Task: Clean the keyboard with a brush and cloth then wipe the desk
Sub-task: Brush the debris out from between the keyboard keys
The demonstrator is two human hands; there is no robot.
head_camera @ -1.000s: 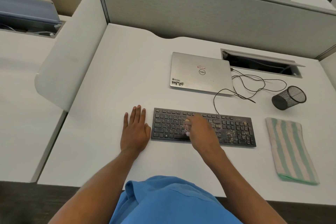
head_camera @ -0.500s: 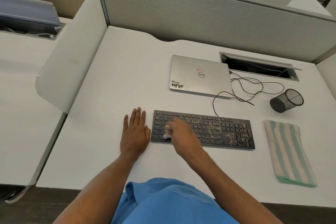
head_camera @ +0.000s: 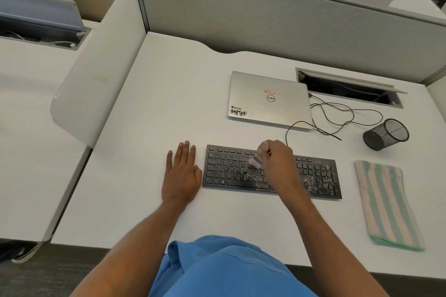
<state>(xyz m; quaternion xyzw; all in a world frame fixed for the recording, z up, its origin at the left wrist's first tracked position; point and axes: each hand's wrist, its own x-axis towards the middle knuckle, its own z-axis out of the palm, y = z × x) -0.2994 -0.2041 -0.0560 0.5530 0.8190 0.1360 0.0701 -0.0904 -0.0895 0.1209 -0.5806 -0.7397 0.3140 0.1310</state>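
Observation:
A black keyboard (head_camera: pixel 229 171) lies on the white desk (head_camera: pixel 169 94), with pale crumbs scattered over its right half. My right hand (head_camera: pixel 277 161) grips a small brush (head_camera: pixel 258 158) by its wooden handle, bristles down on the middle keys. Flat on the desk, just left of the keyboard, rests my left hand (head_camera: pixel 182 173) with straight fingers. A green and cream striped cloth (head_camera: pixel 386 202) lies folded to the right of the keyboard.
A closed silver laptop (head_camera: pixel 268 99) sits behind the keyboard, with thin black cables (head_camera: pixel 342 116) trailing to its right. A black mesh pen cup (head_camera: pixel 386 134) lies tipped on its side. An open cable hatch (head_camera: pixel 347 87) is set into the desk's back right.
My right hand has moved with the brush from the keyboard's left end back toward its middle and upper rows. The left hand stayed in place.

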